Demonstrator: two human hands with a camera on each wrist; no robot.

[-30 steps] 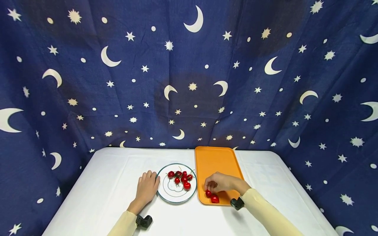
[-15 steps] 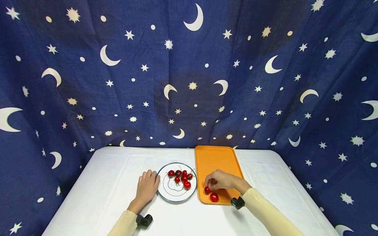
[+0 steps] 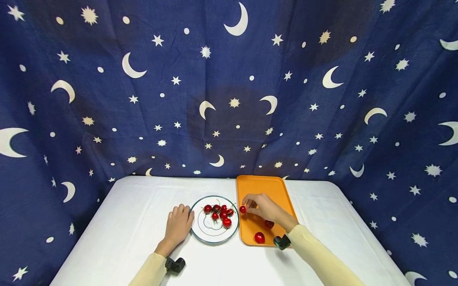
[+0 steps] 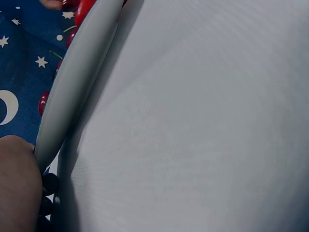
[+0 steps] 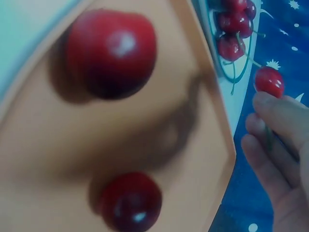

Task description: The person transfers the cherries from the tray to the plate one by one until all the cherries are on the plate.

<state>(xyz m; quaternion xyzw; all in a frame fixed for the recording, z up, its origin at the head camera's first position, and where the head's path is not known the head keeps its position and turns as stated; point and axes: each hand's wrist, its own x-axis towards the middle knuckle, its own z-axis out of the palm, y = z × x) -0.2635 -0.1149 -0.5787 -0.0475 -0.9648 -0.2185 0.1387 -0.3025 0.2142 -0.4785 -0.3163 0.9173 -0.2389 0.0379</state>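
My right hand is above the left edge of the orange tray, pinching a red cherry. In the right wrist view this cherry shows at the fingertips with a green stem below it. Two more cherries lie on the tray, one near its front edge and one partly hidden beneath the right hand. My left hand rests on the table, its thumb touching the left rim of the white plate. Several cherries, some with stems, sit on the plate.
A white cloth covers the table. The plate stands directly left of the tray. Behind the table and at both sides hangs a dark blue curtain with moons and stars. Each wrist wears a black camera.
My right hand has lifted a cherry off the front of the tray and moved it away from me and left toward the plate. The left hand has stayed at the plate rim.
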